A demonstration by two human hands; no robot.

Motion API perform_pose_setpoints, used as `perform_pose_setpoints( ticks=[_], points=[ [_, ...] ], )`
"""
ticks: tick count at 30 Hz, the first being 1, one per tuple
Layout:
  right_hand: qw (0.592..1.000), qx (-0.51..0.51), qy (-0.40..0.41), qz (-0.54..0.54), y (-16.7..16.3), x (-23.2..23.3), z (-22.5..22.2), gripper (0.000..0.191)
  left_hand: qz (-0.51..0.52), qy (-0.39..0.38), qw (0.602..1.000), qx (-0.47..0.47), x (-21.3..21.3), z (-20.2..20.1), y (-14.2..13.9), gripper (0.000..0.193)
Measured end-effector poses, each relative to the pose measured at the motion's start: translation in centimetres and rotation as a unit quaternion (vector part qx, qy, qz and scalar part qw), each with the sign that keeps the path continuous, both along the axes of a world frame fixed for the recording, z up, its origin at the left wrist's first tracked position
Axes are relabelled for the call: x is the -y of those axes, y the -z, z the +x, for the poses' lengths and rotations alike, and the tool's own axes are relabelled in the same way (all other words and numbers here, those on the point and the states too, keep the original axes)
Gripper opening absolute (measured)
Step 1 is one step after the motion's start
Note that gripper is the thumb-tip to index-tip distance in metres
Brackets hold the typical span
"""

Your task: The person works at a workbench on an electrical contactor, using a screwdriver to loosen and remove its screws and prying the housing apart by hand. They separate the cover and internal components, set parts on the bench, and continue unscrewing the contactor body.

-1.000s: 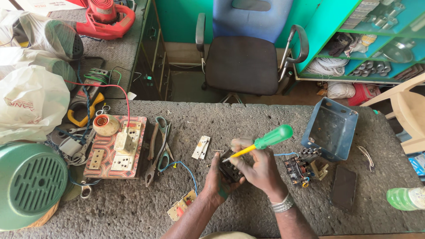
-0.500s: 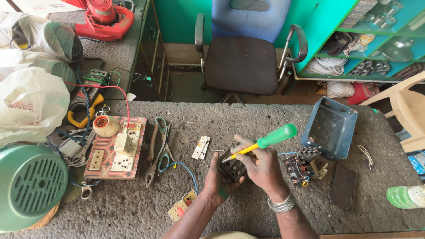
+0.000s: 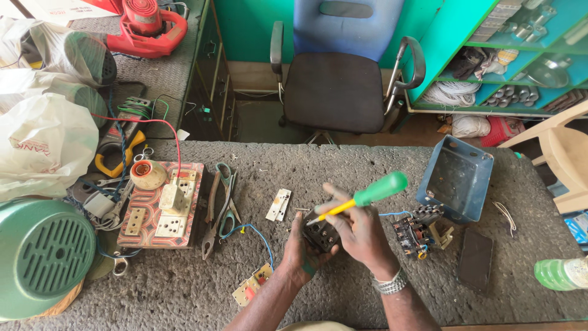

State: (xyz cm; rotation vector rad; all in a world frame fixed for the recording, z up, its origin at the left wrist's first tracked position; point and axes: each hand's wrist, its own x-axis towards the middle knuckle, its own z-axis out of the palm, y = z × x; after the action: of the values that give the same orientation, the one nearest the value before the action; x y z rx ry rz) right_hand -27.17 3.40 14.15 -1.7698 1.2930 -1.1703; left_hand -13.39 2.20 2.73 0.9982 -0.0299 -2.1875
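My left hand [image 3: 299,252] grips a small black electrical part [image 3: 320,235] just above the grey workbench [image 3: 184,294]. My right hand [image 3: 361,232] holds a screwdriver [image 3: 361,199] with a green handle and yellow shaft, its tip set against the top of the black part. A metal bracelet [image 3: 391,285] sits on my right wrist. A blue-wired black component [image 3: 413,228] lies just right of my hands.
A blue metal box [image 3: 456,178], a dark flat phone [image 3: 476,258] and a green bottle [image 3: 560,273] lie to the right. Pliers and scissors [image 3: 220,205], a patterned socket board [image 3: 160,205], white switch pieces [image 3: 278,204] and a green fan housing [image 3: 40,254] lie left. An office chair [image 3: 340,79] stands behind.
The screwdriver handle has tilted slightly lower and to the right, and my right hand's fingers have shifted over the black part. Nothing else has moved.
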Motion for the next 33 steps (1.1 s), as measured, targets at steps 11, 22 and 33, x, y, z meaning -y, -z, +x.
perform_pose_setpoints(
  ticks=[11,22,33],
  points=[
    [0.982,-0.127,0.125,0.056,-0.4,0.3,0.9,0.040,-0.002,0.006,1.000,-0.003,0.1,-0.2,0.0,0.070],
    [0.988,-0.070,0.133,-0.033,-0.7,-3.0,-2.6,0.037,0.000,0.000,1.000,0.014,-0.1,-0.3,0.0,0.066],
    [0.990,0.020,0.136,-0.037,2.9,-4.2,-2.7,0.038,-0.003,0.000,1.000,0.018,-0.2,-0.4,0.3,0.064]
  ],
)
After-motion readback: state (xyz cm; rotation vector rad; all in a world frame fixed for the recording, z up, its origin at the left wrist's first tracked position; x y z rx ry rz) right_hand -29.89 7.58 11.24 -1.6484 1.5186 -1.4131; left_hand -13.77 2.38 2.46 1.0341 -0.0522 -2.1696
